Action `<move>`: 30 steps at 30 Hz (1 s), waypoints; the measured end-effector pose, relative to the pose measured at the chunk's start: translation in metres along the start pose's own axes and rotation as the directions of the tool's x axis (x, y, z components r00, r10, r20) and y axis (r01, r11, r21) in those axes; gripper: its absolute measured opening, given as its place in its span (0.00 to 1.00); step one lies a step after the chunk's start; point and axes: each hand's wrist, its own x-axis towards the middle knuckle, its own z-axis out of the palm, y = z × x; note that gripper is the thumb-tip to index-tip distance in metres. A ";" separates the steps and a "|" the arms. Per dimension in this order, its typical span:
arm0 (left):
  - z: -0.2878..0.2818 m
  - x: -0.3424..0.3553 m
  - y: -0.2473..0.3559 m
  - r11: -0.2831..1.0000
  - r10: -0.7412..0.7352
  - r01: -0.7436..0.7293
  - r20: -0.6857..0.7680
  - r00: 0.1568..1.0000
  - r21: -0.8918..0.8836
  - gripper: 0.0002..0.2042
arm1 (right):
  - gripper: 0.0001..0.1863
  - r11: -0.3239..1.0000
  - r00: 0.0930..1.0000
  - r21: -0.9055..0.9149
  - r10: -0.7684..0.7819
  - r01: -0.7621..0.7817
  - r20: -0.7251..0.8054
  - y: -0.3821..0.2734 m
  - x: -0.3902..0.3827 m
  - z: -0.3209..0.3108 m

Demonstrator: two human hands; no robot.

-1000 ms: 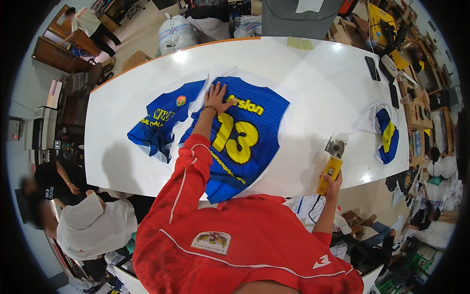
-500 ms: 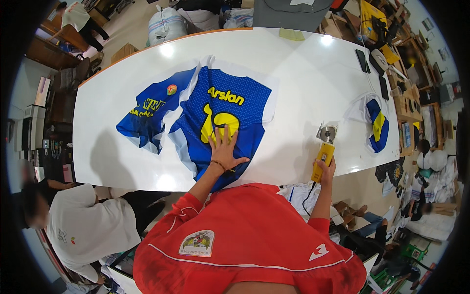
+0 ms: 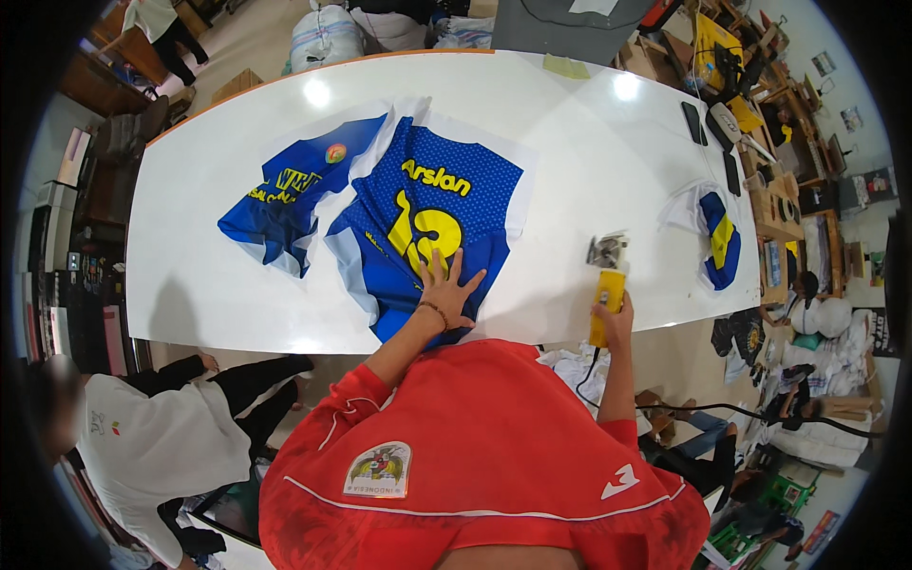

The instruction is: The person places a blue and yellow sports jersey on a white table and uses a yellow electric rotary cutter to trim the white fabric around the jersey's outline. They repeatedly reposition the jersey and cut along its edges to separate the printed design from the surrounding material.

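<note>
My left hand lies flat with spread fingers on the lower part of a blue jersey panel with yellow lettering. White margins edge this fabric piece, and its left side is folded and rumpled. To its left lies another crumpled blue jersey panel with yellow print and a round badge. Over the table's near right part, my right hand grips a yellow handheld electric cloth cutter. The cutter's metal blade head points away from me, apart from the fabric, and a black cord hangs from its lower end.
The white table has an orange far edge. At its right lie a small bundle of blue and yellow fabric and two dark phones. A person in a white shirt is close by on the left. A black cable runs rightward.
My left hand has slid slightly down and right on the panel, uncovering more of the yellow print. The right hand has moved the cutter a little left, turning it more upright.
</note>
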 end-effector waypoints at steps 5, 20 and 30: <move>-0.005 -0.015 -0.001 0.993 0.096 -0.099 -0.048 0.994 -0.069 0.42 | 0.41 0.907 0.991 -0.401 -0.101 0.128 0.088 -0.030 -0.049 0.036; 0.025 0.026 0.037 0.911 0.360 -0.413 -0.487 0.795 -0.002 0.23 | 0.47 0.585 0.975 -0.793 0.014 0.172 0.222 -0.095 -0.082 0.088; 0.040 0.035 0.025 0.875 0.285 -0.457 -0.591 0.755 -0.160 0.17 | 0.48 0.468 0.963 -0.848 -0.022 0.247 0.268 -0.093 -0.072 0.087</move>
